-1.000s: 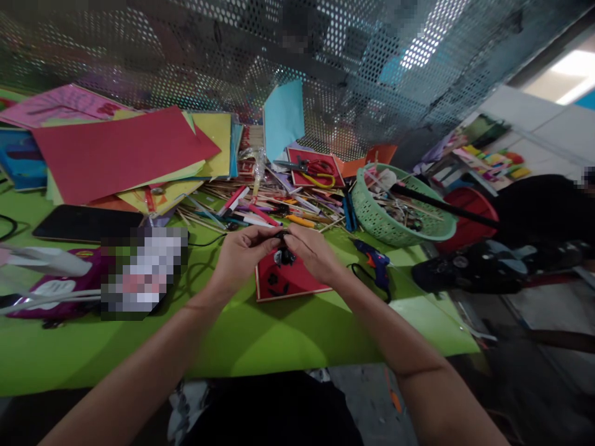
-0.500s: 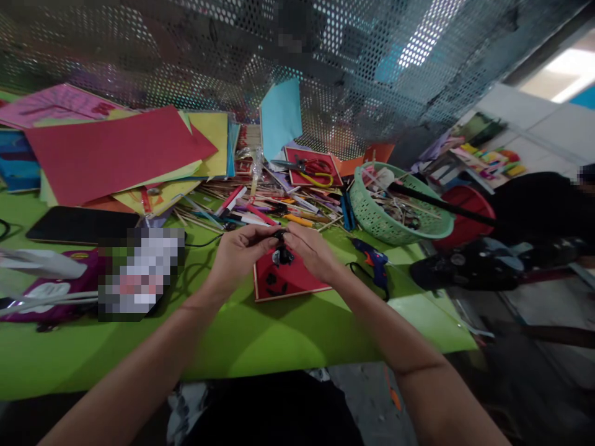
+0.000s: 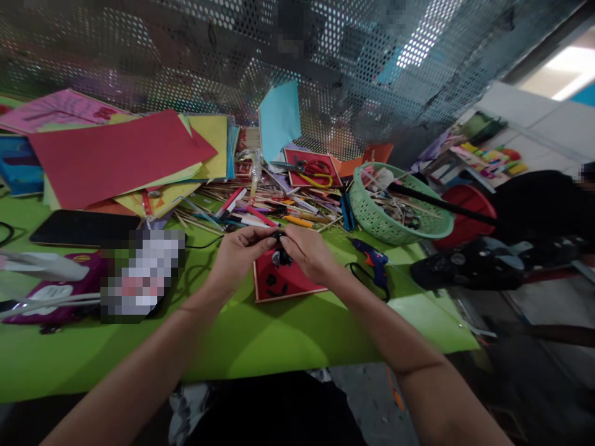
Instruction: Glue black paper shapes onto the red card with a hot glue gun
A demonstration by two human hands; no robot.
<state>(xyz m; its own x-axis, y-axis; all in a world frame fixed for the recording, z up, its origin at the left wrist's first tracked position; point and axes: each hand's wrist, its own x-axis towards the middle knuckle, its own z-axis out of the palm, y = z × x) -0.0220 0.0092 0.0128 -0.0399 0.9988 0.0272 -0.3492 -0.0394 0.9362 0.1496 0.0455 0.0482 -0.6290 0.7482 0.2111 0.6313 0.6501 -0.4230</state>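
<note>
Both hands meet over a red card panel with a pale edging, fingertips nearly touching. My left hand pinches a small black piece between thumb and fingers. The fingers of my right hand close on the same piece from the other side. Its exact kind is hidden by the fingers. Just beneath is a dark, shiny crumpled thing; I cannot tell whether it hangs from the piece or lies on the panel. Black flower and leaf shapes show on the red surface.
To the right are a blue glue gun with its cord and a green basket of scraps. Pens and thin sticks, scissors and paper sheets crowd the back. A black phone lies left.
My right hand has turned slightly and its fingers have shifted a little left over the black piece. My left hand stays almost in place.
</note>
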